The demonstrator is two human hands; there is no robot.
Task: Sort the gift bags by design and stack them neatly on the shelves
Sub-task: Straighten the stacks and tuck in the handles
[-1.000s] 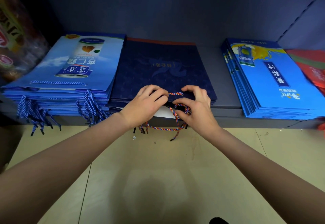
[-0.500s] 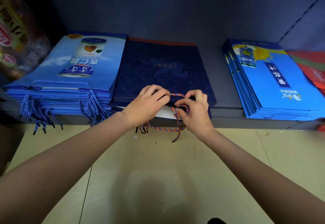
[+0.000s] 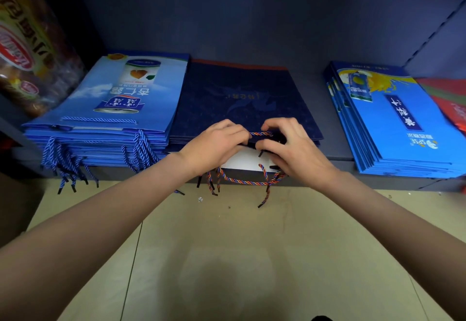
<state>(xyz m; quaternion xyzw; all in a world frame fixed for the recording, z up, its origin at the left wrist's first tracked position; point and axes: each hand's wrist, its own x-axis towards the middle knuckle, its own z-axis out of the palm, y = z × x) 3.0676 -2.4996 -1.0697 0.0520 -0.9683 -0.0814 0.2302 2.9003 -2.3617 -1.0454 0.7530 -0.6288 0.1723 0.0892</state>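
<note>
Little has shifted over the last second: both hands stayed at the front edge of the middle stack, and the right hand (image 3: 295,151) has drawn slightly nearer the left hand (image 3: 214,146) over the cord.

Shelf (image 3: 338,149), dark grey, carries three flat stacks side by side. Light blue bags (image 3: 121,98) with the can print sit at left, edges fairly square, their blue-and-white cords hanging over the shelf lip. Navy bags (image 3: 242,98) lie in the middle, touching the light blue stack. Bright blue bags (image 3: 393,118) lie well apart to the right, fanned a little at their left edge. Red bags (image 3: 451,101) show only partly at far right; how they lie cannot be told.

Sorting by design looks largely done for what is visible: each stack holds one print. What remains seems to be tidying.

Left hand, fingers curled, pinches the multicoloured cord (image 3: 261,133) at the top navy bag's front edge. Right hand, fingers curled, grips the same cord just beside it. More of the cord dangles loose below the shelf lip and is not yet tucked in.

Probable remainder: tuck cords, square the bright blue stack.
</note>
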